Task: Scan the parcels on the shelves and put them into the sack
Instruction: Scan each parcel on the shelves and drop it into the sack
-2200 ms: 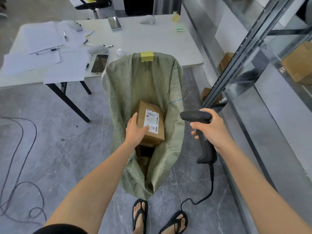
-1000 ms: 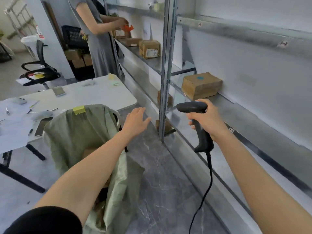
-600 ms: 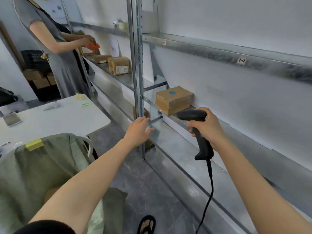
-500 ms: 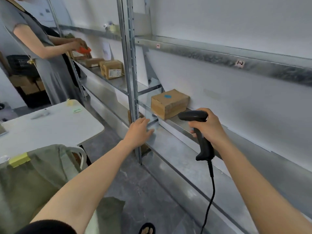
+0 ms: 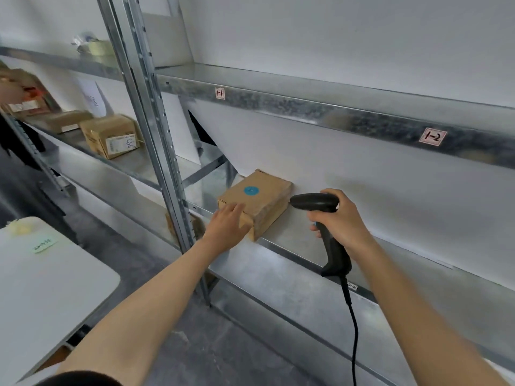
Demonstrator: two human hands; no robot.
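At the centre of the frame our left hand (image 5: 227, 225) reaches onto the middle shelf (image 5: 295, 238), fingers fairly straight and spread, laid over the near left end of a brown cardboard parcel (image 5: 264, 201); nothing is gripped yet. The parcel lies flat on the shelf, its far end close to the white wall, with a round blue sticker (image 5: 250, 190) on top. Just right of it, our right hand (image 5: 344, 222) is wrapped around the handle of a black scanner (image 5: 313, 203), whose head sits beside the parcel's right end and points at it; we cannot tell whether they touch. The scanner's cable (image 5: 354, 332) hangs to the bottom edge. Above, the upper shelf's edge carries tags reading 1-1 (image 5: 220, 93) and 1-2 (image 5: 432, 137). Left of the steel upright (image 5: 156, 129), more parcels (image 5: 111, 136) sit on the neighbouring shelf. A white table (image 5: 55, 285) with a green note (image 5: 43, 244) fills the lower left.
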